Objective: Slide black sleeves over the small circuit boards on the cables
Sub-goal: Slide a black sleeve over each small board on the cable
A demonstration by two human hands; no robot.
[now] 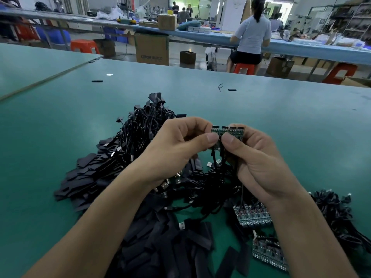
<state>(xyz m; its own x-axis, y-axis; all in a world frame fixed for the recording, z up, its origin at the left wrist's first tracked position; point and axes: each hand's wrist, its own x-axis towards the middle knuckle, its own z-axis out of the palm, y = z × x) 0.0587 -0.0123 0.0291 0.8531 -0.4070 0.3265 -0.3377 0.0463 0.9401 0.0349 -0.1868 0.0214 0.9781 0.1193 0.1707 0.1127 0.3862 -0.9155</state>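
well — green table (291, 121), black sleeves (164, 247) — workshop (200, 64)

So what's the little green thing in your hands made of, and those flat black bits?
The circuit boards look like stiff green board, slightly shiny, dotted with tiny dark parts. The black sleeves look like matte plastic, lying flat; possibly heat-shrink.

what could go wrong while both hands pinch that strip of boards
The left hand and right hand pinch the joined boards; snapping them apart might crack one. Their cables hang into the tangled heap, so lifting could snag others.
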